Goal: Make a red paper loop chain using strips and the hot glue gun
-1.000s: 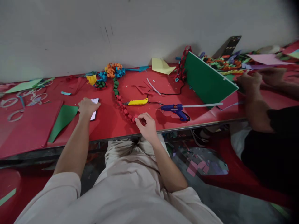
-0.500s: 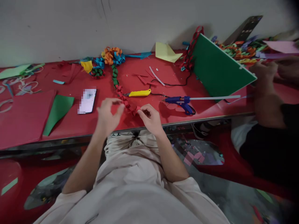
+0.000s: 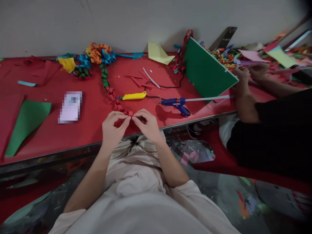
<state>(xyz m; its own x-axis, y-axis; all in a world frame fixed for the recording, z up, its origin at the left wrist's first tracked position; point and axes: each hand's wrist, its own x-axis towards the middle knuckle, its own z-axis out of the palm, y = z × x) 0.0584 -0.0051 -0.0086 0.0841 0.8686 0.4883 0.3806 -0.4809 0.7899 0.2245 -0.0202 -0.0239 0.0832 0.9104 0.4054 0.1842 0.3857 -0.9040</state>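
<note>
A paper chain [image 3: 104,76] of looped strips runs from an orange and blue heap at the back, through green links, to red links near the table's front edge. At its red end, my left hand [image 3: 114,128] pinches the last link [image 3: 130,113] between thumb and fingers. My right hand [image 3: 147,125] grips the same link from the other side, its fingertips close to those of the left. A yellow utility knife [image 3: 134,96] lies just beyond my hands. To their right rests a blue hot glue gun [image 3: 176,104] with a long white glue stick in its back.
Left of my hands lie a phone [image 3: 70,107] and green paper [image 3: 30,123]. A green board [image 3: 207,70] leans at the right. Beyond it are another person's hands [image 3: 251,72] and heaped coloured paper. Yellow paper [image 3: 159,53] lies at the back.
My left hand, apart from the chain before, has closed on its red end beside my right hand. The view has turned to the right, so the table's things appear farther left.
</note>
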